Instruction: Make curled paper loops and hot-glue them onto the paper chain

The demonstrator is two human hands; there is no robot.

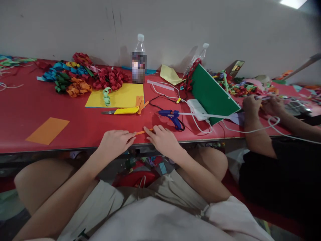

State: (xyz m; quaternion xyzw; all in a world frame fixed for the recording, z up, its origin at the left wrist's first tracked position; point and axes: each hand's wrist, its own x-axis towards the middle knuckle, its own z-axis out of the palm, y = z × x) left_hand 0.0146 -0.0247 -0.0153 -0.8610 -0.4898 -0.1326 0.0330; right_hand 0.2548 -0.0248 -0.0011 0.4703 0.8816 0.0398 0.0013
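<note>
My left hand and right hand pinch orange strip between fingertips, frame centre, at front edge of red counter. Blue glue gun just beyond right hand. Yellow knife above.

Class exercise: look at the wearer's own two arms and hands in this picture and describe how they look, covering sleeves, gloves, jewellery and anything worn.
Both the left hand and the right hand are bare: no gloves, rings, watch or bracelet show. Both forearms are uncovered, with no sleeves reaching them. Lower in the view the person wears light beige clothing.
</note>
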